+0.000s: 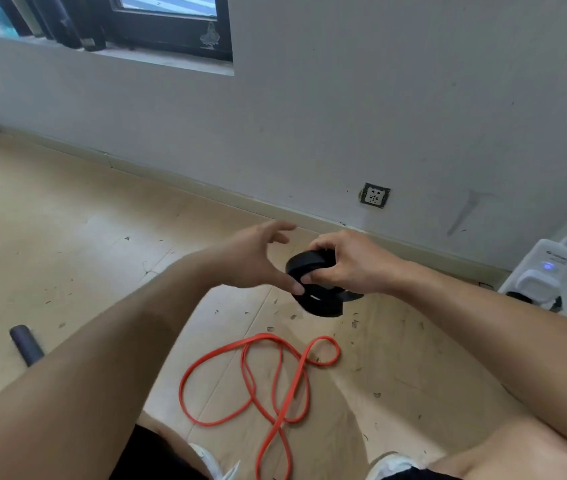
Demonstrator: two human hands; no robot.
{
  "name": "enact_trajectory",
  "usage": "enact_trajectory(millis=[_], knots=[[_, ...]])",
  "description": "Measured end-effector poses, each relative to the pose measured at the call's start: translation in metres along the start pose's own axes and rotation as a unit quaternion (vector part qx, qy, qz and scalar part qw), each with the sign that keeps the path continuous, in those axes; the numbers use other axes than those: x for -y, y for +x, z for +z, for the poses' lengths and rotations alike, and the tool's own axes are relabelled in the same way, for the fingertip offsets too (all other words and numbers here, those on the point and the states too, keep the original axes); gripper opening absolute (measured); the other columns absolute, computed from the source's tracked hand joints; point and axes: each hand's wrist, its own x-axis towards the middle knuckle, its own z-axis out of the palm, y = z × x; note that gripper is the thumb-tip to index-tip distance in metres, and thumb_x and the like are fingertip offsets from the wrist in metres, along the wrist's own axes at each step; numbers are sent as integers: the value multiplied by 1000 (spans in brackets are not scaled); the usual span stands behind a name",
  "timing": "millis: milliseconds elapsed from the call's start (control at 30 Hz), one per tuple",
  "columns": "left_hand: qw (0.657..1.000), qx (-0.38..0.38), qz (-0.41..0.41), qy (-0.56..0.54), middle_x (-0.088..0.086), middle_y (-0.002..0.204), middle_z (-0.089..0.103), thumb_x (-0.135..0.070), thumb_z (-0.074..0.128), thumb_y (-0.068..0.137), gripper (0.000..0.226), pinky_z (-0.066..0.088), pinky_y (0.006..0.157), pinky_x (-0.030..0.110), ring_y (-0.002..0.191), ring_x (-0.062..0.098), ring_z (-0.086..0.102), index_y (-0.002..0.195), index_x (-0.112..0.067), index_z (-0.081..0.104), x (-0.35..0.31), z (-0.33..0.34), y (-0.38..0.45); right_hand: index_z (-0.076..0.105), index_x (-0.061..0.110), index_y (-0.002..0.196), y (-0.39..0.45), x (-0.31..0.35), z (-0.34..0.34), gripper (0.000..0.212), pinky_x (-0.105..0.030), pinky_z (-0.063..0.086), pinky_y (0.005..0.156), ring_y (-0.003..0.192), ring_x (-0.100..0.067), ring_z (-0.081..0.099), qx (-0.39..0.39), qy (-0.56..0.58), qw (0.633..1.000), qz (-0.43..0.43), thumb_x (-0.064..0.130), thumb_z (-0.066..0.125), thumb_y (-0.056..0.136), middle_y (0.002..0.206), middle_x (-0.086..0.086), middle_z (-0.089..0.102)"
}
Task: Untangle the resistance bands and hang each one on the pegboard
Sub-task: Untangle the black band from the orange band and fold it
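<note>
A wide black resistance band (313, 268), coiled into loops, hangs in the air above the floor. My right hand (351, 261) grips its top coil with curled fingers. My left hand (258, 258) is beside it with fingers spread, the thumb touching the coil's left edge. On the wooden floor below lies a thin orange resistance band (258, 375), looped over itself in several twists, running down between my feet. No pegboard is in view.
A grey wall with a power socket (375, 195) stands ahead, a window sill at upper left. A white power strip with a plugged adapter (538, 275) sits by the wall at right. A dark cylinder (25, 344) lies on the floor at left.
</note>
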Motion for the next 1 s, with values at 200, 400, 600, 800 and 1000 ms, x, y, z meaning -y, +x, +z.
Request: enact_trajectory(millis=[200,400,600,800,1000], knots=[[999,-1,28,45,-10,91,75,-37,93,66,73,43,67,22,79,6,65,125,-31,51,-8,16,6,78,30,96,-7,9,-5,21,-33,51,72,78,-13,67,35,10,999,-22,32,88,77,81,7,74],[999,-9,14,46,-4,70,76,-26,86,78,21,40,48,6,58,3,69,95,-21,75,-13,3,-1,58,33,105,-4,1,-2,50,-40,59,87,88,-13,74,61,35,997,19,25,94,71,94,9,77],[997,-16,28,63,-2,77,67,-26,78,85,13,46,60,28,69,17,61,93,-23,69,-14,5,-3,67,23,102,-6,-7,2,42,-49,59,92,89,-17,76,64,68,995,23,22,94,71,96,1,79],[994,-21,28,99,-6,71,57,-39,82,81,25,33,54,25,62,10,49,88,-23,64,-13,5,-1,77,26,101,-8,-11,11,32,-51,58,97,95,-17,77,51,118,991,24,28,93,74,100,4,80],[985,0,1,171,-3,66,53,-46,83,77,32,32,53,28,59,14,46,79,-21,65,-9,0,-1,74,25,96,-6,-7,12,28,-35,56,75,73,-11,67,24,93,995,27,32,91,75,79,7,71]])
